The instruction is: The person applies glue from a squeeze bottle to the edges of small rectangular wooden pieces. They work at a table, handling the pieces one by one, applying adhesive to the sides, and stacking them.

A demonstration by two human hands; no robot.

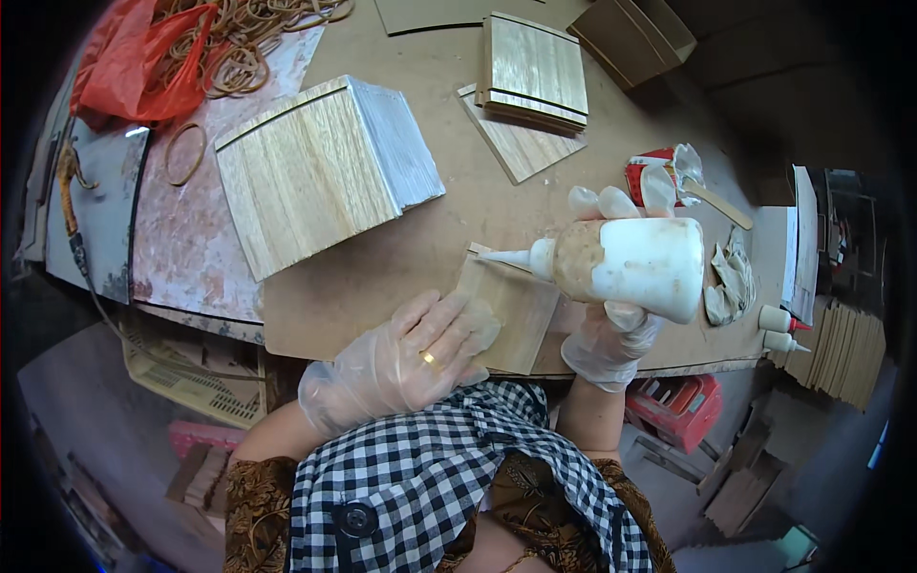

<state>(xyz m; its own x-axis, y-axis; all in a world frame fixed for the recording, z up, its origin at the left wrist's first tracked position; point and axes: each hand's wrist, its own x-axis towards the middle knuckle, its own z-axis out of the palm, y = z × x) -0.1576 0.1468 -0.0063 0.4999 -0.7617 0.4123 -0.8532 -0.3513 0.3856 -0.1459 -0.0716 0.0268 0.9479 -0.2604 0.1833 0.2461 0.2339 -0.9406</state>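
In a clear plastic glove, my right hand [616,351] is wrapped round a white squeeze bottle [650,265], tipped on its side. The bottle's narrow nozzle points left, at the far end of a small wooden panel [516,306]. My left hand [415,353], gloved the same way and wearing a ring, grips that panel by its left side near the table's front edge. Its thumb is mostly hidden. Beyond it stands a wooden box [306,172] with a greyish-white side.
A stack of grooved wooden panels [535,72] lies at the back on a loose board [516,143]. To the right are a red tub [650,170] with a flat stick and a crumpled glove [731,282]. Rubber bands [239,72] and a red bag [134,72] lie back left.
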